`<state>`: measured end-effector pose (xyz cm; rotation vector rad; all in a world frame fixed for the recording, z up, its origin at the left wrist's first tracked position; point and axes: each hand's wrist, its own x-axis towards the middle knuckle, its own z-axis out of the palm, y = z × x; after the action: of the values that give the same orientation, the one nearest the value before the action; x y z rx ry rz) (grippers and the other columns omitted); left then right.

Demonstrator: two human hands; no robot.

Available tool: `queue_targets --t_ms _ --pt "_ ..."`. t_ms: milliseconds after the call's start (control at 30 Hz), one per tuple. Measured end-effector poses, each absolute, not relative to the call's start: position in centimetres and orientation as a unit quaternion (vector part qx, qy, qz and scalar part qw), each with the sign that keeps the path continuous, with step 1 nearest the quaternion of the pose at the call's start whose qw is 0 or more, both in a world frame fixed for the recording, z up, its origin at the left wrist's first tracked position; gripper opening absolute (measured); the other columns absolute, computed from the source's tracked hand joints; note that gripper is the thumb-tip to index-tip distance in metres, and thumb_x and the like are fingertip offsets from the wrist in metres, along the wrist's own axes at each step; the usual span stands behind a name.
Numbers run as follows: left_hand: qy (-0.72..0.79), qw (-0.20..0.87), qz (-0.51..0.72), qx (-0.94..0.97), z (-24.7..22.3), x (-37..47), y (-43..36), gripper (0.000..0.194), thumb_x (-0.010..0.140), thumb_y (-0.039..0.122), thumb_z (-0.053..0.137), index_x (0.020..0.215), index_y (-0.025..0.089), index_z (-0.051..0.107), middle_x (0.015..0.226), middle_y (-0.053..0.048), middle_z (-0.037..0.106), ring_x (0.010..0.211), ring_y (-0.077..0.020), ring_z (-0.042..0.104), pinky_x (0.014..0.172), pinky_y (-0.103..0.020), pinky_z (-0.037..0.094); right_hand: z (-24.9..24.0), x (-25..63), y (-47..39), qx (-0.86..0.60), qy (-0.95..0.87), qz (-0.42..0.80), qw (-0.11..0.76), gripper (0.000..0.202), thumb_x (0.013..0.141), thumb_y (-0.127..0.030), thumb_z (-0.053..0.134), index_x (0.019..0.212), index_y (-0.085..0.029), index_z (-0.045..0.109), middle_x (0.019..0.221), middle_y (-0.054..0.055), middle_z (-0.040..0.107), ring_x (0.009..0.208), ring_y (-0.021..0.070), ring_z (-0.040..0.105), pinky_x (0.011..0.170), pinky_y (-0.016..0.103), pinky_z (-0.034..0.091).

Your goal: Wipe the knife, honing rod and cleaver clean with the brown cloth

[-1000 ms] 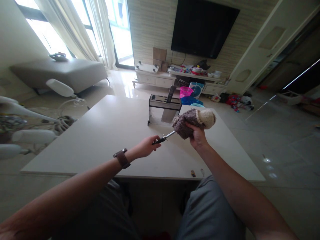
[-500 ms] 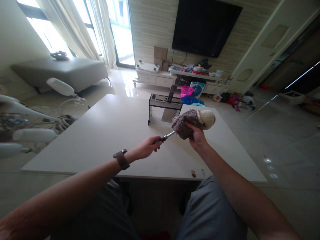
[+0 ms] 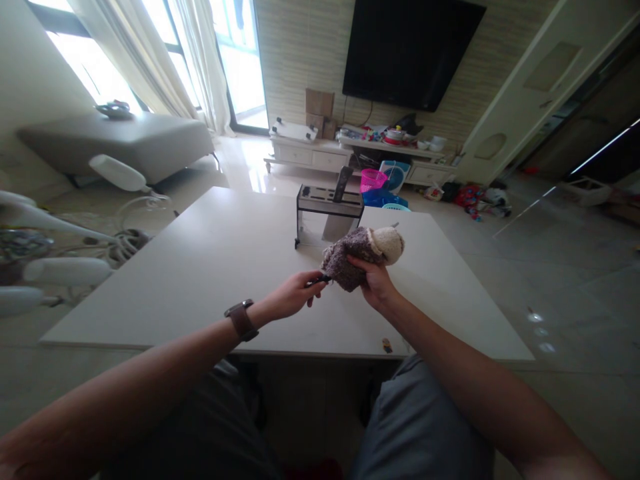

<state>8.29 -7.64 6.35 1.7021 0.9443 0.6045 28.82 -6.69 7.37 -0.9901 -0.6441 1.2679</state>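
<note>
My left hand (image 3: 306, 290) is closed round the black handle (image 3: 318, 280) of a sharpening steel, held over the white table. The steel's metal rod is mostly hidden inside a fluffy brown and cream cloth (image 3: 356, 247), and its tip (image 3: 395, 225) pokes out past the far end. My right hand (image 3: 377, 283) grips that cloth around the rod, thumb on top. Behind the cloth stands a knife block (image 3: 330, 198) with clear sides. A dark-handled knife (image 3: 343, 183) is slotted in it, its broad blade visible below.
The white table (image 3: 200, 280) spans the area before me. A small yellow and dark figure (image 3: 387, 345) lies by its near edge. White lamp shades (image 3: 70, 270) crowd the left side. Beyond the table are a pink basket (image 3: 373, 179) and a low cabinet (image 3: 310, 155).
My right hand has slid the cloth down the rod toward the handle, leftward and nearer. The rod's tip now shows beyond the cloth. My left hand has hardly moved.
</note>
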Motion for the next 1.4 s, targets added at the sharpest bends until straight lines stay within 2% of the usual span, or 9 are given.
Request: queue_targets --t_ms 200,600,700,833,933,1033,1167,1233,1400 --pt "0.399 0.527 0.239 0.711 7.6 8.3 -8.3 0.032 0.095 0.047 0.055 0.098 0.016 0.063 0.078 0.000 0.061 0.057 -0.0108 0.057 0.050 -0.023 0.042 7.9 28.9 -6.8 -0.432 -0.266 0.562 0.653 0.055 0.050 -0.015 0.093 0.101 -0.021 0.074 0.101 0.001 0.081 0.096 0.0247 0.076 0.089 0.040 0.064" --pt "0.396 0.521 0.228 0.721 7.4 8.4 -8.2 0.033 0.095 0.047 0.057 0.095 0.015 0.064 0.076 -0.001 0.061 0.059 -0.0124 0.058 0.052 -0.024 0.043 7.6 28.8 -6.8 -0.440 -0.264 0.561 0.650 0.051 0.051 -0.017 0.093 0.099 -0.019 0.075 0.098 0.003 0.082 0.092 0.0241 0.077 0.087 0.039 0.063" --pt "0.396 0.532 0.235 0.711 7.1 8.3 -8.1 0.029 0.092 0.044 0.060 0.100 0.017 0.063 0.081 -0.002 0.063 0.064 -0.0139 0.060 0.053 -0.025 0.045 7.6 28.9 -6.6 -0.439 -0.264 0.545 0.663 0.049 0.052 -0.017 0.092 0.097 -0.019 0.075 0.097 0.001 0.082 0.092 0.0234 0.077 0.088 0.038 0.063" --pt "0.372 0.583 0.274 0.669 6.9 8.1 -7.9 0.030 0.093 0.040 0.055 0.110 0.016 0.063 0.097 -0.006 0.068 0.076 -0.0180 0.069 0.066 -0.030 0.054 8.1 29.1 -6.5 -0.438 -0.260 0.522 0.683 0.047 0.052 -0.015 0.091 0.095 -0.020 0.075 0.097 0.000 0.082 0.093 0.0221 0.076 0.088 0.036 0.063" --pt "0.362 0.595 0.339 0.632 6.7 8.0 -7.4 0.030 0.094 0.034 0.049 0.113 0.016 0.063 0.103 -0.009 0.069 0.085 -0.0216 0.073 0.076 -0.035 0.056 8.5 29.2 -6.5 -0.439 -0.249 0.516 0.692 0.048 0.050 -0.014 0.091 0.095 -0.020 0.076 0.097 0.000 0.081 0.094 0.0221 0.076 0.089 0.036 0.063" --pt "0.373 0.587 0.416 0.587 6.3 8.0 -6.8 0.025 0.084 0.020 0.052 0.107 0.018 0.061 0.115 -0.009 0.066 0.089 -0.0223 0.074 0.081 -0.039 0.058 8.6 29.4 -6.6 -0.442 -0.242 0.519 0.691 0.046 0.050 -0.014 0.092 0.093 -0.019 0.076 0.097 0.001 0.081 0.093 0.0229 0.076 0.089 0.037 0.064" --pt "0.381 0.565 0.446 0.580 6.1 7.9 -6.4 0.040 0.070 0.006 0.051 0.106 0.021 0.057 0.122 -0.007 0.061 0.103 -0.0245 0.073 0.092 -0.047 0.056 8.3 29.6 -6.6 -0.445 -0.231 0.519 0.693 0.045 0.049 -0.013 0.091 0.092 -0.018 0.076 0.096 0.002 0.082 0.090 0.0231 0.077 0.087 0.038 0.065" --pt "0.388 0.555 0.439 0.590 6.0 7.9 -6.4 0.045 0.067 0.005 0.050 0.108 0.022 0.057 0.124 -0.007 0.060 0.110 -0.0261 0.071 0.096 -0.049 0.055 8.1 29.7 -6.5 -0.448 -0.225 0.524 0.689 0.046 0.050 -0.013 0.091 0.093 -0.018 0.076 0.095 0.002 0.082 0.089 0.0231 0.077 0.086 0.038 0.065" --pt "0.379 0.577 0.423 0.587 5.5 8.0 -6.4 0.044 0.071 0.008 0.053 0.112 0.023 0.054 0.136 -0.009 0.053 0.114 -0.0283 0.069 0.102 -0.056 0.051 7.9 29.7 -6.4 -0.445 -0.233 0.529 0.684 0.046 0.050 -0.014 0.091 0.094 -0.018 0.076 0.097 0.003 0.082 0.090 0.0240 0.077 0.087 0.039 0.065"
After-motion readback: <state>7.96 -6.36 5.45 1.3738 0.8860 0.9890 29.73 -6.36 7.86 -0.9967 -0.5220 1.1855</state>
